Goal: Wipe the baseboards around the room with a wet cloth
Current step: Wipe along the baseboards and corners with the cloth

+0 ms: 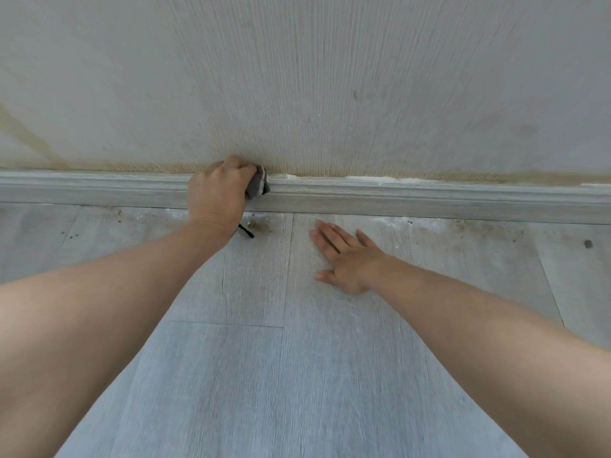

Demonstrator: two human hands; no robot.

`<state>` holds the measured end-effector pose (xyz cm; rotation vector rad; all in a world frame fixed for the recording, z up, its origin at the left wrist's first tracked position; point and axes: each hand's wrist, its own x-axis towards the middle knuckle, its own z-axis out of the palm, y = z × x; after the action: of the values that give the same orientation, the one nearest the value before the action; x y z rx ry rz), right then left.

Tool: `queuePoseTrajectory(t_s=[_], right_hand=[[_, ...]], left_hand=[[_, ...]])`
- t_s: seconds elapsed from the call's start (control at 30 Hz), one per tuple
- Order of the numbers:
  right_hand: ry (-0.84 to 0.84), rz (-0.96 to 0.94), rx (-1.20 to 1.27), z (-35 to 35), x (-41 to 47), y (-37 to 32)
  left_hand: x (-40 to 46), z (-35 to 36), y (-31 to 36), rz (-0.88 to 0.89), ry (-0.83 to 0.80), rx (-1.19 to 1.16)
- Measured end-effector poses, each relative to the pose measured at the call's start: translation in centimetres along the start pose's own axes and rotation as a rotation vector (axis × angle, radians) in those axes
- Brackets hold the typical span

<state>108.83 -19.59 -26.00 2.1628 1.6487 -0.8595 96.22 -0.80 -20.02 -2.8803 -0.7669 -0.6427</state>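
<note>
- Two hands show: your left hand (216,193) grips the bunched grey cloth (258,186) against the baseboard (396,196).
- Your right hand (347,259) lies flat, fingers straight, on the floor (264,375).
- Soft, limp cloth likely; keep it wadded in your grip.

wall (330,77): pale, streaked, brown-stained low | floor (297,375): grey planks, dirt specks | small black object (246,231) on floor

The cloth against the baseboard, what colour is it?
Dark grey with a whitish edge, seen in the head view: the cloth.
</note>
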Motion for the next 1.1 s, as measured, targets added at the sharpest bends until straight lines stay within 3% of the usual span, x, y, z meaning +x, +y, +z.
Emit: queuePoseTrajectory(t_s=[0.13,0.23,0.4,0.57,0.77,0.93,1.1], right_hand=[[-0.007,0.002,0.002,0.0,0.1,0.0],[-0.023,0.001,0.003,0.0,0.0,-0.1],[-0.013,-0.011,0.015,0.1,0.0,0.2],[0.010,-0.017,0.033,0.5,0.1,0.1],[0.096,-0.075,0.127,-0.8,-0.8,1.4],[0.250,0.109,0.070,0.1,-3.0,5.2],[0.186,0.178,0.112,1.7,-3.3,6.0]], left_hand=[[1.7,1.2,4.3,0.211,-0.077,0.000],[2.2,1.5,4.9,0.243,-0.064,-0.001],[0.6,0.1,0.3,0.111,-0.032,-0.033],[0.3,0.3,0.8,0.036,-0.053,0.007],[1.9,1.4,5.9,0.177,-0.051,-0.055],[1.0,1.2,3.0,0.195,-0.014,-0.121],[0.2,1.1,1.5,0.103,0.000,-0.046]])
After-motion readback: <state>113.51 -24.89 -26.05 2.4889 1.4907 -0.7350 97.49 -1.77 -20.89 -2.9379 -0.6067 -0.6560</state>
